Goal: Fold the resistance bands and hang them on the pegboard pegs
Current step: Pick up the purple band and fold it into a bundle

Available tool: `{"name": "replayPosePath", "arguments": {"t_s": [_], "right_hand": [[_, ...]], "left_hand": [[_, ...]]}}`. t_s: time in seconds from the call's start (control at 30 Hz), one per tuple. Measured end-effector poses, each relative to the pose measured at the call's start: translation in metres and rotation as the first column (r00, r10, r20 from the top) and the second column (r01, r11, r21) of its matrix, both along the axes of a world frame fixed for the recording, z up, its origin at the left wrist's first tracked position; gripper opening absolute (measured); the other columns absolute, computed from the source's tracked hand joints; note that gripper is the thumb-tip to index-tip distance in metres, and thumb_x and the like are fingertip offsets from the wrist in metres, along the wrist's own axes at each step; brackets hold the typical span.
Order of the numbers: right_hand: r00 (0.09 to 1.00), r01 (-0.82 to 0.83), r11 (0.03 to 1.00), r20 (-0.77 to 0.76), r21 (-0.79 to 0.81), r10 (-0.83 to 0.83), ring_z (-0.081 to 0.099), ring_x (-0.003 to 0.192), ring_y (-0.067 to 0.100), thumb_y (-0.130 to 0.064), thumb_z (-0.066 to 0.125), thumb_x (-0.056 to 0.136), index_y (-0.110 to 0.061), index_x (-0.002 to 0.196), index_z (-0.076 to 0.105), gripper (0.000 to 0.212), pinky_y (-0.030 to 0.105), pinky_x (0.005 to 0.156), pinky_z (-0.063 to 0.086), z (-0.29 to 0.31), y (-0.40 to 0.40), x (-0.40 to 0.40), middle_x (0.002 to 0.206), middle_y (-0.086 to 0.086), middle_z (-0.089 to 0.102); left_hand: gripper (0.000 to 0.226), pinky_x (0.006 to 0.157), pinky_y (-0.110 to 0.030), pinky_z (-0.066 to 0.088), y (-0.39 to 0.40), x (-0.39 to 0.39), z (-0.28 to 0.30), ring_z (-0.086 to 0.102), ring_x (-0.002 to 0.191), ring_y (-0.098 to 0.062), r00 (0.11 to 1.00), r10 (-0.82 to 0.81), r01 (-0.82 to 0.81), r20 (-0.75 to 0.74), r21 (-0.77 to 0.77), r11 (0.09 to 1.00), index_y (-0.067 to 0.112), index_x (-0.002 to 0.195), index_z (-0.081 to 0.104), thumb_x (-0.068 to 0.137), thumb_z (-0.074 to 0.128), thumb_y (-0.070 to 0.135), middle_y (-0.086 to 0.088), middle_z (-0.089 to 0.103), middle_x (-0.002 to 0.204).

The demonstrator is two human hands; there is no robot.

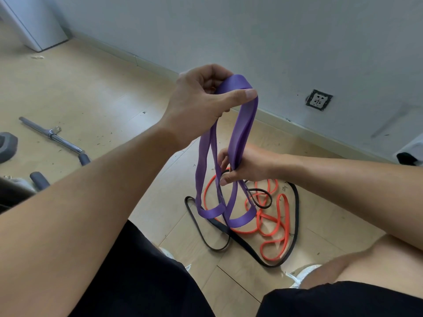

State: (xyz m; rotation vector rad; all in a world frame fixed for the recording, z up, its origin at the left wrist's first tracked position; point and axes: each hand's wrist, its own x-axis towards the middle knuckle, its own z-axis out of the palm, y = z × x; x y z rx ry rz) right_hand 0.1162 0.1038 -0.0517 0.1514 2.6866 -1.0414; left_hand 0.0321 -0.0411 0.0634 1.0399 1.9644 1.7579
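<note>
Two hands are gripping the purple band point(238, 143): the left hand point(201, 104) is pinching its folded top, the right hand point(247, 165) is clasping the strands directly below, long axis hanging vertically toward the floor point(91, 92).

Orange band point(272, 227) and black band point(295, 216) tangle on the floor point(96, 92) below; left of them lies bare floor.
</note>
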Motion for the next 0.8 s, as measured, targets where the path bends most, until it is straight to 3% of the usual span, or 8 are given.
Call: {"name": "replayPosePath", "arguments": {"t_s": [0.13, 0.23, 0.3, 0.4, 0.47, 0.6, 0.8], "right_hand": [[0.999, 0.021, 1.0, -0.043, 0.022, -0.02, 0.067, 0.082, 0.013, -0.037, 0.092, 0.073, -0.021, 0.087, 0.064, 0.035, 0.038, 0.076, 0.059, 0.001, -0.002, 0.003, 0.082, -0.008, 0.068], [0.999, 0.03, 0.999, -0.037, -0.023, -0.031, 0.073, 0.09, 0.021, -0.051, 0.093, 0.062, -0.021, 0.084, 0.062, 0.049, 0.05, 0.079, 0.061, 0.0, -0.001, 0.005, 0.093, 0.001, 0.075], [0.998, 0.044, 0.997, -0.036, -0.062, -0.046, 0.073, 0.097, 0.02, -0.056, 0.093, 0.058, -0.023, 0.086, 0.062, 0.053, 0.051, 0.085, 0.061, -0.001, -0.001, 0.004, 0.105, 0.0, 0.076], [0.997, 0.066, 0.989, -0.026, -0.131, -0.07, 0.071, 0.101, 0.007, -0.046, 0.094, 0.067, -0.023, 0.093, 0.061, 0.048, 0.043, 0.091, 0.061, 0.003, -0.008, 0.004, 0.113, -0.004, 0.075], [0.997, 0.061, 0.984, -0.037, -0.165, -0.068, 0.07, 0.102, 0.004, -0.049, 0.092, 0.069, -0.03, 0.1, 0.061, 0.049, 0.04, 0.093, 0.061, 0.005, -0.015, 0.004, 0.113, -0.007, 0.074], [0.992, 0.085, 0.973, -0.073, -0.215, -0.103, 0.069, 0.11, 0.009, -0.054, 0.091, 0.066, -0.026, 0.13, 0.061, 0.076, 0.037, 0.095, 0.059, 0.005, -0.031, 0.001, 0.116, -0.008, 0.071], [0.983, 0.139, 0.945, -0.078, -0.296, -0.169, 0.076, 0.095, 0.015, -0.023, 0.089, 0.078, -0.017, 0.087, 0.074, 0.019, 0.045, 0.088, 0.063, 0.001, -0.034, -0.003, 0.095, -0.003, 0.079]], "left_hand": [[0.035, 0.066, -0.028, 0.057, 0.0, 0.0, 0.0, 0.063, 0.061, -0.017, 0.999, -0.013, 0.012, 0.035, 0.028, 1.0, 0.005, 0.095, 0.071, 0.073, 0.091, 0.023, -0.004, 0.069, 0.075], [0.038, 0.071, -0.03, 0.06, 0.001, 0.0, 0.001, 0.067, 0.066, -0.02, 0.997, -0.012, 0.007, 0.08, 0.062, 0.998, -0.002, 0.101, 0.07, 0.076, 0.089, 0.018, -0.009, 0.069, 0.079], [0.037, 0.076, -0.033, 0.063, 0.001, 0.002, 0.002, 0.067, 0.072, -0.022, 0.993, -0.016, 0.005, 0.119, 0.091, 0.996, -0.004, 0.103, 0.068, 0.078, 0.087, 0.015, -0.013, 0.069, 0.083], [0.029, 0.084, -0.043, 0.063, 0.002, 0.005, 0.004, 0.067, 0.075, -0.024, 0.983, -0.03, 0.006, 0.18, 0.136, 0.991, -0.002, 0.1, 0.066, 0.08, 0.084, 0.01, -0.014, 0.067, 0.084], [0.028, 0.09, -0.05, 0.06, 0.004, 0.008, 0.005, 0.066, 0.076, -0.026, 0.974, -0.041, 0.008, 0.223, 0.147, 0.989, 0.002, 0.097, 0.065, 0.08, 0.085, 0.01, -0.015, 0.068, 0.085], [0.033, 0.097, -0.056, 0.055, 0.008, 0.014, 0.004, 0.067, 0.082, -0.03, 0.956, -0.051, 0.003, 0.29, 0.163, 0.987, 0.009, 0.09, 0.067, 0.07, 0.089, 0.02, -0.014, 0.069, 0.086], [0.022, 0.092, -0.046, 0.056, 0.005, 0.006, 0.008, 0.062, 0.082, -0.03, 0.937, -0.052, -0.032, 0.345, 0.235, 0.971, 0.003, 0.094, 0.062, 0.084, 0.08, 0.007, -0.016, 0.066, 0.086]]}}
